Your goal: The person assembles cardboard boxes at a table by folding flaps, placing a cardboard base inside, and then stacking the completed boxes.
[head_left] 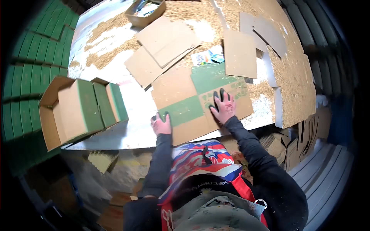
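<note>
A flat brown and green cardboard carton (185, 111) lies near the front edge of the table before me. My left hand (161, 124), in a pink glove with dark fingertips, is at the carton's left edge with its fingers apart. On the carton's right half rests my right hand (224, 107), gloved the same way, fingers spread over the cardboard. Behind the carton lie overlapping plain cardboard sheets (163, 42) and a colourful printed packet (208, 56). Another plain sheet (239, 54) overlaps the far right corner.
An open green and brown box (73, 107) stands at the table's left edge. Green boxes (32, 81) are stacked beyond it. A small carton (145, 13) with packets sits far back. Loose grain-like material (293, 81) covers much of the table (135, 136). Folded cardboard (308, 133) stands at lower right.
</note>
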A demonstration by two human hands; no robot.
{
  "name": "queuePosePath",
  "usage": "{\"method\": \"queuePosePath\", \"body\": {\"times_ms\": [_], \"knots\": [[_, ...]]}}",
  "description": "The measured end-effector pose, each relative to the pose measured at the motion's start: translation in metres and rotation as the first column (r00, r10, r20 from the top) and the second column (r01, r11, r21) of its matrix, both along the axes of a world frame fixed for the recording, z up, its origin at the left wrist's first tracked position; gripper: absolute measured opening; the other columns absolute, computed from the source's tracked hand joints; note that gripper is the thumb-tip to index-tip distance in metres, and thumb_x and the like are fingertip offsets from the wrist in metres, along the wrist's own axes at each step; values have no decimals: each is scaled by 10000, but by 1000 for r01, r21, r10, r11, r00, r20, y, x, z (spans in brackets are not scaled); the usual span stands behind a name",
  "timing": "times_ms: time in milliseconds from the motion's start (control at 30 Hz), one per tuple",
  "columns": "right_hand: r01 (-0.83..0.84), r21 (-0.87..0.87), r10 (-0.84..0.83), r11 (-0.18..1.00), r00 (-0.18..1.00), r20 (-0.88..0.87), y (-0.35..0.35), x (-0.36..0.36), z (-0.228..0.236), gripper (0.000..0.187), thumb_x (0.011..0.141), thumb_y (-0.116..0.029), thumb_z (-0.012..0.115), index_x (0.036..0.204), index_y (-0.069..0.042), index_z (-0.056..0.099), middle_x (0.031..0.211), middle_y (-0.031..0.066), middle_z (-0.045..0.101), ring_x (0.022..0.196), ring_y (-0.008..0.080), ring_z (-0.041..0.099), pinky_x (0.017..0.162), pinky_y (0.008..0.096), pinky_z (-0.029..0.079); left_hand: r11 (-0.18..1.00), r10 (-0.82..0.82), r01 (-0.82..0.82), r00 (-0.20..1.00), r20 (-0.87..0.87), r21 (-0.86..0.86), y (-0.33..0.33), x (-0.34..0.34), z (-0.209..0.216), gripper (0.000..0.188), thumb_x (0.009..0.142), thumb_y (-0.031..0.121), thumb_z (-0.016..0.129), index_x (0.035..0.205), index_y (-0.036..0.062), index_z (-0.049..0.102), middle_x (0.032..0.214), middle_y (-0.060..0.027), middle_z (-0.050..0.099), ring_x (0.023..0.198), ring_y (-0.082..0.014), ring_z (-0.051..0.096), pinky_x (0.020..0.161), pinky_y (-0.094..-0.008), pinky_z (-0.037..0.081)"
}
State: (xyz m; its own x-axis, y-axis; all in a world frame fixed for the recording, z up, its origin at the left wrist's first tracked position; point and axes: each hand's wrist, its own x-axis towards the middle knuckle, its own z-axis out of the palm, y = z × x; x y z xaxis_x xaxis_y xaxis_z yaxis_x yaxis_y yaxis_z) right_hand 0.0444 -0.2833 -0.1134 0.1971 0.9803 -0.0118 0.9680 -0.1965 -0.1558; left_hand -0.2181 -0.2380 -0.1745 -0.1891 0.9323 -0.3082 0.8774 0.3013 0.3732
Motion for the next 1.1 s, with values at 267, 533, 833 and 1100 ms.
{"method": "queuePosePath", "body": {"times_ms": [267, 533, 833, 1100], "knots": [[-451, 103, 461, 887, 847, -265, -9, 51, 166, 634, 633, -332, 628, 1152, -25, 432, 1167, 210, 449, 1110, 350, 405, 950, 419, 306, 976, -165, -33, 529, 832, 214, 88, -5, 210, 383, 839, 59, 475, 1197, -55, 398, 1077, -110, 532, 977, -206, 521, 845, -329, 411], [-562, 307, 539, 768, 826, 163, 55, 72, 201, 320, 727, -197, 515, 1025, -79, 514, 1054, 108, 520, 1031, 249, 479, 865, 360, 378, 535, -498, 843, 365, 786, -53, 161, 21, 246, 418, 900, 272, 373, 1243, 35, 410, 783, -65, 532, 727, -150, 467, 706, -270, 390], [-704, 324, 710, 632, 694, 121, -26, 65, 173, 224, 715, -189, 526, 925, -111, 532, 1001, 40, 522, 1016, 193, 487, 903, 408, 354, 459, -888, 800, 398, 230, 387, 108, 59, 276, 373, 779, 267, 514, 1065, 27, 533, 861, -236, 566, 806, -377, 542, 734, -381, 428], [-795, 312, 854, 520, 484, -189, 57, 78, 119, 56, 636, -110, 546, 656, -87, 498, 684, 34, 485, 800, 220, 494, 807, 367, 375, -84, -993, 812, -17, -120, 578, 137, 132, 251, 720, 611, 169, 560, 1277, 19, 331, 1322, -240, 284, 1240, -429, 228, 1019, -542, 123]]}}
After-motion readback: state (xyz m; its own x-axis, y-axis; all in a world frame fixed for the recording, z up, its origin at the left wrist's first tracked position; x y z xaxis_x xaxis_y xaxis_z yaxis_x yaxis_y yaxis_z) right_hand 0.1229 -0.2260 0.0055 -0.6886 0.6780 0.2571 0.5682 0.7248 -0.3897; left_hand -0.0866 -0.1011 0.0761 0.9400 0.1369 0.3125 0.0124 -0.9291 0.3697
